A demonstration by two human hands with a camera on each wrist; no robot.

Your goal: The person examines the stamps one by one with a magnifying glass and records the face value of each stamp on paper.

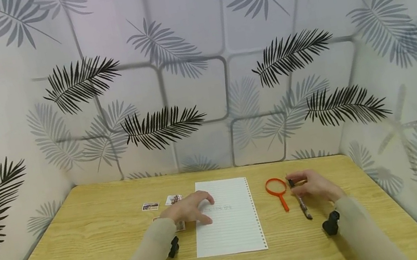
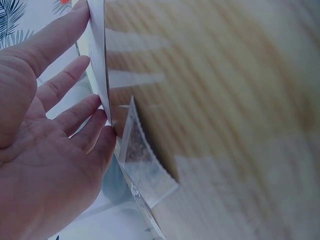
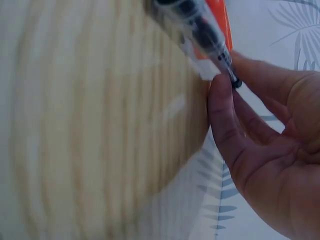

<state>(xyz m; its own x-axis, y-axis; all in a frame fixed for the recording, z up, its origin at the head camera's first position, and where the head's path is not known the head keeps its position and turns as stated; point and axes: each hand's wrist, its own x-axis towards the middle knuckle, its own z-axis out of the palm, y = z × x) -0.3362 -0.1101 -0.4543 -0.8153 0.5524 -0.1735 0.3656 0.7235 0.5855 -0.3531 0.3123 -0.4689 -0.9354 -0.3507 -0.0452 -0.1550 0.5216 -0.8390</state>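
A sheet of lined, hole-punched paper (image 1: 231,233) lies on the table with a line of faint writing across it. My left hand (image 1: 189,208) rests on its left part, fingers spread and loosely bent; the left wrist view shows the fingertips along the paper's edge (image 2: 98,50). On the right, my right hand (image 1: 316,185) pinches a pen (image 1: 304,208) near its far end between thumb and fingers. In the right wrist view the pen (image 3: 200,25) slants down to those fingertips. Beside it, an orange magnifying glass (image 1: 284,202) lies flat.
Small picture cards lie left of the paper, including one (image 1: 151,206) at the far left and another (image 1: 173,199) near the left hand. A card with a white border (image 2: 145,165) curls up from the wooden table (image 1: 88,253). A leaf-patterned wall (image 1: 192,86) stands behind.
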